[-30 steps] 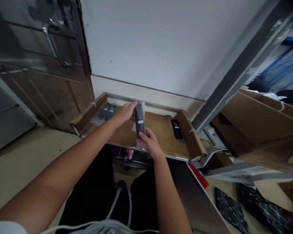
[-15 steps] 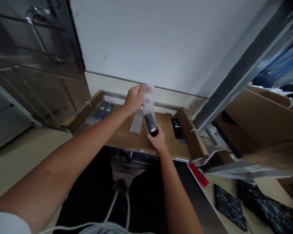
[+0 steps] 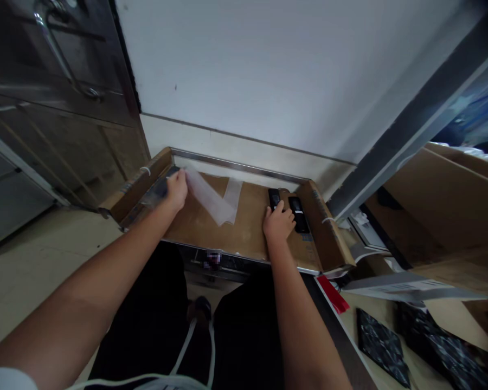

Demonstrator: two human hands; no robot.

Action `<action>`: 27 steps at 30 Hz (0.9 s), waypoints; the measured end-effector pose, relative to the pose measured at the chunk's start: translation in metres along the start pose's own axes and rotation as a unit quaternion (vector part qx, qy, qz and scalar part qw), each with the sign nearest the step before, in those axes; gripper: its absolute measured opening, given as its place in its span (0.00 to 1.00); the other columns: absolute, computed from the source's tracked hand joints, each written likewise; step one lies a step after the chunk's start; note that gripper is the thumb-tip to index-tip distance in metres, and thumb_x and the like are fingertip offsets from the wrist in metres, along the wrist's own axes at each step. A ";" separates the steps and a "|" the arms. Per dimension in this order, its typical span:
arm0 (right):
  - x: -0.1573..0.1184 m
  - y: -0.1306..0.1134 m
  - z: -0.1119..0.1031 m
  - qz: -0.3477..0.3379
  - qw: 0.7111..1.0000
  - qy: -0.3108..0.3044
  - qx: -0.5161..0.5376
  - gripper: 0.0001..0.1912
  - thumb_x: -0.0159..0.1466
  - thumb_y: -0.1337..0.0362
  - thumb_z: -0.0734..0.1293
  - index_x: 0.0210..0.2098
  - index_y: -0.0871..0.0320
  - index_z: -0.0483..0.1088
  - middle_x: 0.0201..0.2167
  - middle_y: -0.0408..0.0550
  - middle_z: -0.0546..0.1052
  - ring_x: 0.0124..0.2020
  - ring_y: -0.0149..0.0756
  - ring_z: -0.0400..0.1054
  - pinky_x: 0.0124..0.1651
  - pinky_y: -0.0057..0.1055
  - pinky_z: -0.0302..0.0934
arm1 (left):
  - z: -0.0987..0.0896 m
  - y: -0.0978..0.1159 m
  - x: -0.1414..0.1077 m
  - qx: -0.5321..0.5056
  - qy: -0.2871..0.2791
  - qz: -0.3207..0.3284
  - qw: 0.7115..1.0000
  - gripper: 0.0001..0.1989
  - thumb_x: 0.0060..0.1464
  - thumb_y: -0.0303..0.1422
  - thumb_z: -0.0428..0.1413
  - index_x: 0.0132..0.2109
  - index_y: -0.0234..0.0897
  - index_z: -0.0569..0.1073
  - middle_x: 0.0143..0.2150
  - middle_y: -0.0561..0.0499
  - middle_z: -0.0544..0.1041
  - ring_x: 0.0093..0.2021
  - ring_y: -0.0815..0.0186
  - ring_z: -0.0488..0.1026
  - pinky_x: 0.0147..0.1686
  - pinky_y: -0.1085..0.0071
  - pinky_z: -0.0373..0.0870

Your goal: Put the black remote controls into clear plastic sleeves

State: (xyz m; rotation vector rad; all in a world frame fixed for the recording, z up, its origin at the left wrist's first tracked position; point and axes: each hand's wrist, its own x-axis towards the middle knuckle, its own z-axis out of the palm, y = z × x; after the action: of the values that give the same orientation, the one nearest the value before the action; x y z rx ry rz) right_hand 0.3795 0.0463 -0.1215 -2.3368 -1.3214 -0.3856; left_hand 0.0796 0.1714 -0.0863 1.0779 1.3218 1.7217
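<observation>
My left hand (image 3: 177,189) is closed on one end of a translucent plastic sleeve (image 3: 209,200) at the left of a cardboard-lined tray (image 3: 199,230). The sleeve looks flat and slants down to the right, across a second pale sleeve (image 3: 235,192). Under and beside this hand lie dark items in clear plastic (image 3: 156,192), partly hidden. On the tray's right side, my right hand (image 3: 278,223) has thumb and fingers around the lower part of a slim black handset (image 3: 274,196). Just to its right lies a similar black handset (image 3: 299,214) with a small white label.
Cardboard walls (image 3: 327,233) edge the tray, and a pale wall (image 3: 244,81) rises behind it. A metal door with a handle (image 3: 65,59) stands at left. Cardboard boxes (image 3: 443,206), a red strip (image 3: 333,295) and black plastic bags (image 3: 382,344) are at right.
The black handset has come out of the translucent sleeve. My right hand has moved right with it, down beside the other handset. My left hand has moved left and down with the sleeve.
</observation>
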 end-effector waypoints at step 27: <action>-0.020 -0.019 -0.019 -0.144 0.926 -0.121 0.327 0.19 0.72 0.54 0.57 0.42 0.58 0.75 0.37 0.54 0.79 0.39 0.44 0.69 0.46 0.39 0.61 | -0.013 -0.033 -0.023 0.161 -0.111 0.135 0.971 0.16 0.65 0.36 0.49 0.28 0.39 0.67 0.25 0.54 0.67 0.30 0.66 0.64 0.32 0.71 0.59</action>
State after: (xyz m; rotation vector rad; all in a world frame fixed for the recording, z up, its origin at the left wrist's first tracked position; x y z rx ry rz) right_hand 0.3526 0.0307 -0.1097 -1.6686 -1.6061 0.2484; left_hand 0.0785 0.1536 -0.1242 1.6518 1.3891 1.5457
